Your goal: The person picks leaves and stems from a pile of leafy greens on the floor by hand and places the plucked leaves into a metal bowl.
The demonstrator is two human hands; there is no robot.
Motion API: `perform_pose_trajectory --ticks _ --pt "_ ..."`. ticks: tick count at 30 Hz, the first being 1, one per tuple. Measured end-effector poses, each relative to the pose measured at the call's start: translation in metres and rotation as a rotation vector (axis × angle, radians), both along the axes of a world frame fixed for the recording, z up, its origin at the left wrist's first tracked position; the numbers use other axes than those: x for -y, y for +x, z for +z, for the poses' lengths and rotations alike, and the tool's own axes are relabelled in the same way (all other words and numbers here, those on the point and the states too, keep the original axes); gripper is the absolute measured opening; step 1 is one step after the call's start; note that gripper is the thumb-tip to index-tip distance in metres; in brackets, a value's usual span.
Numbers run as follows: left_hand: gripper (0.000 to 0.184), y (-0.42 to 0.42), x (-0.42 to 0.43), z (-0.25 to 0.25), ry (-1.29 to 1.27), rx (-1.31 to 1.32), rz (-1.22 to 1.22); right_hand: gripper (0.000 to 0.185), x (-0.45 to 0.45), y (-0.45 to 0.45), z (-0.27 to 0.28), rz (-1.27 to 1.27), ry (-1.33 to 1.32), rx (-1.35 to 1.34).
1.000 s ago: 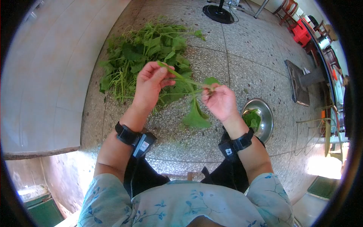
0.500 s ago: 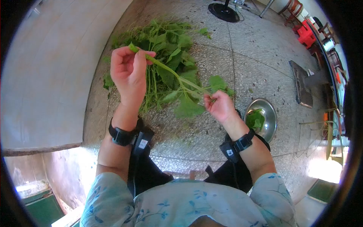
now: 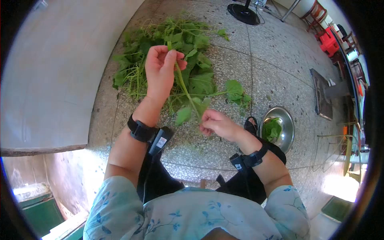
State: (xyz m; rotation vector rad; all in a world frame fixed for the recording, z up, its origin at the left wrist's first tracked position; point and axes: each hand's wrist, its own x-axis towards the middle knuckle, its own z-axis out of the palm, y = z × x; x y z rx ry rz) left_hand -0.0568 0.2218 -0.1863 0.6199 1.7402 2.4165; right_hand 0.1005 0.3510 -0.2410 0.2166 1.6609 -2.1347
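A green leafy stem (image 3: 184,86) slants between my two hands, over the edge of a heap of leafy greens. My left hand (image 3: 161,72) pinches its thick upper end between thumb and fingers. Lower and to the right, my right hand (image 3: 219,125) has its fingers closed at the stem's leafy end; the exact grip is partly hidden. A few leaves hang from the stem just left of those fingers. The heap of leafy greens (image 3: 200,82) lies on the floor beyond my hands, with one leafy shoot reaching out to the right.
To my right, a steel bowl (image 3: 289,128) on the speckled floor (image 3: 276,72) holds some green leaves. A large pale panel (image 3: 52,76) borders the left side. A black round stand base (image 3: 243,14) stands at the back, and a red stool (image 3: 329,42) farther right.
My left hand has moved right and the stem hangs more steeply. My right hand has come down and left, towards me. A leafy shoot on the right now lies apart from the held stem.
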Motion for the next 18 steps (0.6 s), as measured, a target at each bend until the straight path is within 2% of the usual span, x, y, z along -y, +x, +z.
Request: perform_pose_trajectory --ticks 2,5,8,12,14,15,17,18 --pt "0.012 -0.006 0.006 0.002 0.025 0.02 0.008 0.011 -0.001 0.004 -0.022 0.094 0.189 0.145" --pt "0.011 -0.012 0.012 0.008 0.057 0.052 0.027 0.007 -0.003 0.009 -0.035 0.091 0.257 0.235" --pt "0.013 -0.016 0.018 0.009 0.092 0.039 0.054 0.007 -0.01 0.013 -0.051 0.203 0.357 0.202" --pt "0.015 -0.025 0.027 0.009 0.098 0.024 0.084 0.006 -0.015 0.021 -0.075 0.176 0.278 0.248" --pt "0.016 -0.029 0.03 0.008 0.109 0.002 0.129 0.008 -0.016 0.024 -0.08 0.257 0.623 0.149" --pt "0.016 -0.03 0.032 0.007 0.109 0.003 0.129 0.008 -0.016 0.025 -0.083 0.257 0.622 0.149" --pt "0.017 -0.032 0.033 0.005 0.102 -0.027 0.182 0.013 -0.015 0.026 -0.087 0.693 0.913 0.134" --pt "0.017 -0.034 0.033 0.003 0.1 -0.026 0.182 0.013 -0.013 0.028 -0.088 0.694 0.911 0.134"
